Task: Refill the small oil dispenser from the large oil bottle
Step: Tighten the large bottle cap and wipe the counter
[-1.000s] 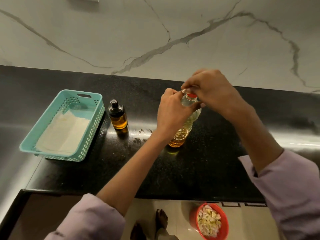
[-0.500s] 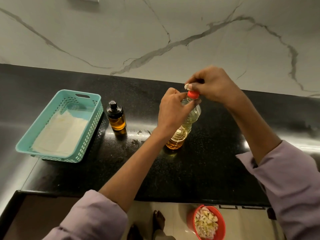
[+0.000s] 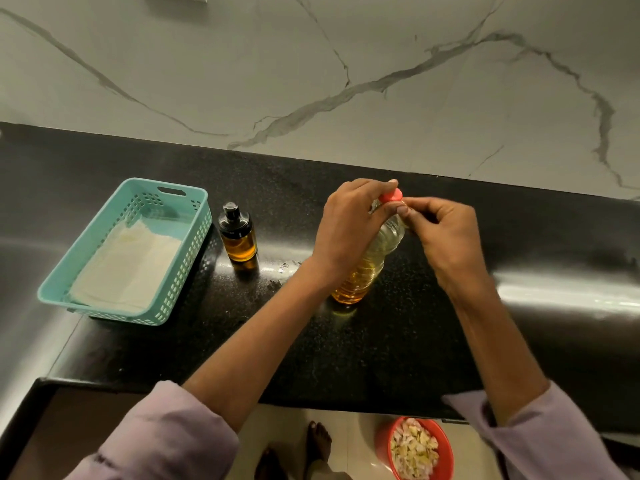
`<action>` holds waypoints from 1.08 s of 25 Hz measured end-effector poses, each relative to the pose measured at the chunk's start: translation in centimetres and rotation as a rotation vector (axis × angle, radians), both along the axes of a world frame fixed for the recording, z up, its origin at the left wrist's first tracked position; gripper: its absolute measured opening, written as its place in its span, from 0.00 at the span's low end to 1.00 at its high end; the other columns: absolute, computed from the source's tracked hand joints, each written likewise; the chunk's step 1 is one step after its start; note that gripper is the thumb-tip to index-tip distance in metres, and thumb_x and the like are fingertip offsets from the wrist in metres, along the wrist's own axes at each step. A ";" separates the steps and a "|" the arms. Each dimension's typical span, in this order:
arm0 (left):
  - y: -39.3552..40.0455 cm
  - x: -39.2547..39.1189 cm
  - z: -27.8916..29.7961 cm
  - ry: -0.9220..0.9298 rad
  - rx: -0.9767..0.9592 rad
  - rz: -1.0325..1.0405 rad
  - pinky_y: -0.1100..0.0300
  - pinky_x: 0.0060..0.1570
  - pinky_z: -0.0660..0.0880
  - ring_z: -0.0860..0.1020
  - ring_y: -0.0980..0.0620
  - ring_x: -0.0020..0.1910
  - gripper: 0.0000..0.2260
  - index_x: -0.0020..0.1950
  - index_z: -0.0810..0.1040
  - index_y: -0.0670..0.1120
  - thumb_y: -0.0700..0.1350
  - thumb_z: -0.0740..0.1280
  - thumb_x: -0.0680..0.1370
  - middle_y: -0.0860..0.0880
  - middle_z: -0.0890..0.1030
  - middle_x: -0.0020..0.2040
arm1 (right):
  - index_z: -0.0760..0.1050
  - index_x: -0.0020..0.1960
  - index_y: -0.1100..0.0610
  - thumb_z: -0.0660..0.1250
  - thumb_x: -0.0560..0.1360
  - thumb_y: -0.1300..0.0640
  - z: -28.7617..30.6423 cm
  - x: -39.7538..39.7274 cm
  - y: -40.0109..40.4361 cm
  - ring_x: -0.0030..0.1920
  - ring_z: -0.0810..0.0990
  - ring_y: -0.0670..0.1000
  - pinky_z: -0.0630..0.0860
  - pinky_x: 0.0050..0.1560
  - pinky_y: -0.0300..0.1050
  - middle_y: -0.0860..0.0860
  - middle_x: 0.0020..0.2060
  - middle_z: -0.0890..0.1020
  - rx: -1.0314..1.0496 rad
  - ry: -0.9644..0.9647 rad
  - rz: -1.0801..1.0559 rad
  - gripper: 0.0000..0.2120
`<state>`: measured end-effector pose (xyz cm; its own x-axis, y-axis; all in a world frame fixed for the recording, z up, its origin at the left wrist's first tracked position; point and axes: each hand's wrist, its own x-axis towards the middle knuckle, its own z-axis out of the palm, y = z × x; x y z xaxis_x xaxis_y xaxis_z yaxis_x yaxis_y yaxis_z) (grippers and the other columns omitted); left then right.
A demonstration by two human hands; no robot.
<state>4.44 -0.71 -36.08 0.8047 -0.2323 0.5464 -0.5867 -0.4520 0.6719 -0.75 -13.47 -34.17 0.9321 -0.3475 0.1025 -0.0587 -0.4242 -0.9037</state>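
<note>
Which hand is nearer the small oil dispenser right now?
Left. The left hand grips the large oil bottle just right of the small oil dispenser; the right hand is beyond the bottle, farther away.

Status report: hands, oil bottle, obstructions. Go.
Left hand grips big oil bottle at the neck. Right hand pinching by the red cap, cap on. Small dispenser capped, nothing between.

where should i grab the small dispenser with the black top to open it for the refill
Probably grip the small dispenser round its amber glass body, from its open right or near side; the teal basket stands close on its left. It stands upright, untouched, and its black pump top is narrow, so leave that for the other hand to twist.
</note>
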 end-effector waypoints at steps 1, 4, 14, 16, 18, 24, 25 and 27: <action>0.2 0.1 0.2 -0.015 0.014 -0.010 0.57 0.48 0.79 0.81 0.53 0.48 0.15 0.56 0.81 0.43 0.47 0.73 0.71 0.47 0.84 0.50 | 0.81 0.54 0.54 0.69 0.74 0.60 -0.5 0.1 0.2 0.48 0.83 0.45 0.80 0.49 0.40 0.47 0.46 0.84 0.023 -0.049 -0.013 0.09; 0.9 0.3 0.8 -0.043 0.055 -0.044 0.62 0.46 0.78 0.80 0.55 0.44 0.14 0.53 0.82 0.43 0.47 0.73 0.71 0.47 0.84 0.47 | 0.81 0.54 0.55 0.69 0.74 0.60 -1.1 1.9 0.3 0.48 0.83 0.44 0.81 0.51 0.45 0.47 0.45 0.84 0.066 -0.065 -0.005 0.09; 2.4 1.2 3.4 -0.009 0.278 -0.202 0.68 0.39 0.75 0.79 0.58 0.35 0.10 0.50 0.84 0.46 0.49 0.71 0.73 0.49 0.85 0.40 | 0.80 0.52 0.57 0.66 0.75 0.64 0.9 5.7 -1.5 0.48 0.81 0.45 0.79 0.49 0.39 0.51 0.47 0.82 -0.093 0.157 0.468 0.08; 2.3 1.4 4.0 -0.007 0.344 -0.216 0.77 0.34 0.66 0.75 0.62 0.31 0.10 0.51 0.84 0.47 0.50 0.71 0.73 0.50 0.85 0.40 | 0.79 0.47 0.56 0.63 0.75 0.66 2.7 8.3 -2.0 0.44 0.81 0.44 0.78 0.46 0.36 0.49 0.42 0.83 -0.149 0.365 0.770 0.08; 2.4 1.5 4.5 -0.022 0.395 -0.237 0.78 0.33 0.61 0.72 0.63 0.31 0.12 0.52 0.83 0.46 0.50 0.72 0.72 0.50 0.84 0.42 | 0.80 0.42 0.55 0.62 0.75 0.68 4.2 10.2 -1.5 0.39 0.81 0.41 0.77 0.43 0.33 0.45 0.36 0.83 -0.253 0.527 0.985 0.12; 2.4 1.8 4.8 -0.028 0.424 -0.229 0.78 0.29 0.62 0.68 0.65 0.27 0.10 0.50 0.84 0.44 0.48 0.71 0.72 0.54 0.78 0.36 | 0.81 0.35 0.55 0.63 0.73 0.72 5.3 11.8 -0.4 0.32 0.79 0.40 0.75 0.36 0.31 0.46 0.30 0.81 -0.410 0.632 1.026 0.16; 2.2 1.8 4.7 -0.031 0.422 -0.233 0.78 0.30 0.62 0.69 0.64 0.28 0.10 0.49 0.84 0.44 0.48 0.72 0.72 0.53 0.79 0.36 | 0.79 0.38 0.58 0.63 0.73 0.71 4.7 11.1 -0.8 0.33 0.79 0.40 0.76 0.37 0.32 0.48 0.32 0.81 -0.332 0.578 0.953 0.12; 2.1 1.9 4.5 -0.038 0.419 -0.253 0.77 0.32 0.64 0.72 0.62 0.30 0.09 0.48 0.83 0.44 0.48 0.72 0.72 0.51 0.82 0.37 | 0.78 0.44 0.60 0.64 0.74 0.69 2.5 8.5 -1.7 0.37 0.79 0.40 0.77 0.39 0.33 0.51 0.38 0.80 -0.164 0.371 0.727 0.06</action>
